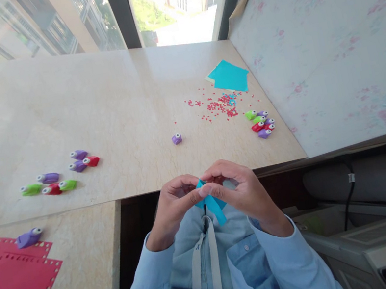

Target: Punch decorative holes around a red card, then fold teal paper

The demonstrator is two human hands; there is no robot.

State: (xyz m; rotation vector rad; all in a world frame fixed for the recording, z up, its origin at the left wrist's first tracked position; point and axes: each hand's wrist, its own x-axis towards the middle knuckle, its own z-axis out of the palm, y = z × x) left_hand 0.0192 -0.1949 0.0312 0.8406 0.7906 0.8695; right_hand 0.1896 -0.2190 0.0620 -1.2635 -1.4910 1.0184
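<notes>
My left hand and my right hand meet in front of my chest, just below the table's near edge. Both pinch a small folded piece of teal paper, and a strip of it hangs down between them. The fingers of each hand are curled tight around the paper. A lone purple paper punch sits on the beige table straight ahead of my hands.
Several coloured punches lie at the left and several more at the right. Red confetti dots are scattered before teal paper sheets. Red punched paper with a purple punch lies on the lower left.
</notes>
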